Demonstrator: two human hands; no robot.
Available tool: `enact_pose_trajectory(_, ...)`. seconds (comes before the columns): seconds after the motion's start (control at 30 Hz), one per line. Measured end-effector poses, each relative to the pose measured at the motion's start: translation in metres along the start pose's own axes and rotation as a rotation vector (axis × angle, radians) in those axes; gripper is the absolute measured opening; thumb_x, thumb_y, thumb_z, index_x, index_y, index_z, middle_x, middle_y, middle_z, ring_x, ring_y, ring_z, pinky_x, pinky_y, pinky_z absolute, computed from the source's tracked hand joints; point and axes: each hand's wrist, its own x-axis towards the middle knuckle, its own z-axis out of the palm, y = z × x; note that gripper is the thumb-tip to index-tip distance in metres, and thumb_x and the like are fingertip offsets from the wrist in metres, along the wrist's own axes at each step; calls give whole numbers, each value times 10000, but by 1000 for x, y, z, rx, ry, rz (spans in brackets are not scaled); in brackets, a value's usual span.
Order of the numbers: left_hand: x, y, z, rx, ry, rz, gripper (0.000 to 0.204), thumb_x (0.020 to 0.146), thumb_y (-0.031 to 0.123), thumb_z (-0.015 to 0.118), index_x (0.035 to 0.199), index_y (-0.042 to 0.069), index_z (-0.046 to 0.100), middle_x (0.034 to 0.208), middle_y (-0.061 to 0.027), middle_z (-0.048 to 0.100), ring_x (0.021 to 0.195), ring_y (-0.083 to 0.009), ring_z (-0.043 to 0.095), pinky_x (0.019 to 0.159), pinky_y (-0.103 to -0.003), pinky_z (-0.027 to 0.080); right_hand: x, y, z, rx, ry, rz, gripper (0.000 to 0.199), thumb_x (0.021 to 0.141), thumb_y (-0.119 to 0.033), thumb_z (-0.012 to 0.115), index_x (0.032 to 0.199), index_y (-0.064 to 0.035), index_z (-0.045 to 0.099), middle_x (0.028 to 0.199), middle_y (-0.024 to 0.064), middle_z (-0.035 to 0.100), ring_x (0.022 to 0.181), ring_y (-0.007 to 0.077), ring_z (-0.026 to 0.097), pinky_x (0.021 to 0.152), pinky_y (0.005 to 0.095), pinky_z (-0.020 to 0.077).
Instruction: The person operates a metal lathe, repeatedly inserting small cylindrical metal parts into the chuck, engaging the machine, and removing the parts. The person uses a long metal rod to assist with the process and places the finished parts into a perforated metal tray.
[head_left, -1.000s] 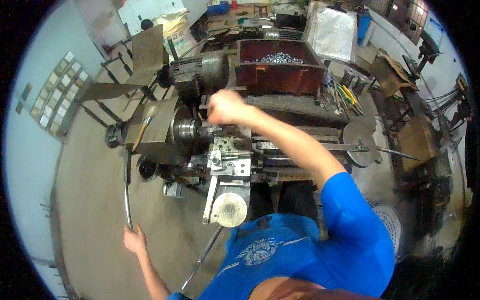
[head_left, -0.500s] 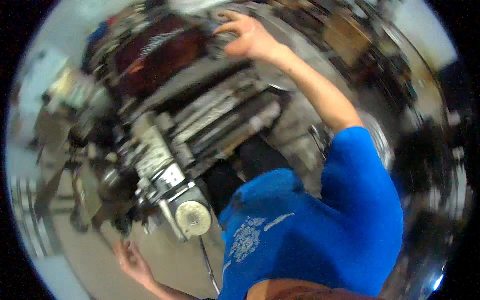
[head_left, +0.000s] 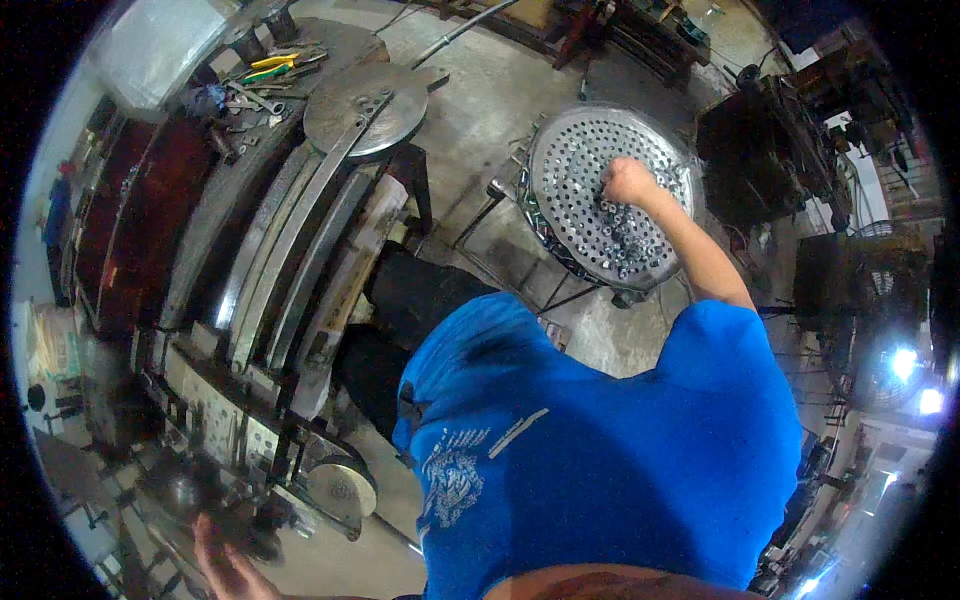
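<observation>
- From where I stand, the lathe [head_left: 265, 290] is the biggest thing here, running along the person's left side, with a flat round metal disc [head_left: 335, 105] at its far end.
- Beyond it sits a dark red bin [head_left: 150, 215].
- To the person's right, a round perforated metal tray [head_left: 570, 150] stands on thin legs, well apart from the lathe.
- The left hand [head_left: 232, 575] hangs near the lathe's chuck end, fingers spread, with nothing visible in its grasp.
- The right hand [head_left: 628, 182] is over the tray, fingers curled in tightly; I can't tell whether a piece is inside.
- To my eye, good work here means a light fingertip pinch at the pile's edge, eyes on the tray, without sweeping its neighbours toward the rim.
- Smallest are the loose nut-like metal pieces [head_left: 632, 245], scattered on the tray just beside the right hand, most of them on the person's nearer side, and well apart from the left hand.
</observation>
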Motion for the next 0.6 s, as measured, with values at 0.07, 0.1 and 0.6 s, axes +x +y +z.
enact_pose_trajectory(0.07, -9, -11, -8, 50, -182, -183, 264, 840, 75, 565, 1069, -57, 561, 959, -171, 615, 831, -224, 590, 724, -332, 470, -2, 0, 7, -92, -30, -10, 241, 600, -199, 620, 783, -44, 639, 867, 170, 614, 849, 302, 593, 745, 368, 485)
enact_pose_trajectory(0.1, -11, -11, -5, 51, -226, -187, 289, 851, 57, 528, 1113, -64, 525, 1039, -160, 588, 933, -221, 553, 825, -337, 423, 0, -5, 7, -143, -12, -30, 243, 604, -198, 619, 785, -37, 639, 866, 169, 614, 852, 301, 593, 748, 365, 486)
enact_pose_trajectory(0.6, -67, -10, -29, 79, -218, -518, 300, 845, 62, 529, 1119, -60, 525, 1088, -143, 572, 1008, -202, 522, 860, -321, 415, 15, -33, -6, -143, -40, -16, 257, 590, -195, 594, 759, -5, 633, 888, 190, 612, 873, 308, 593, 790, 369, 478)
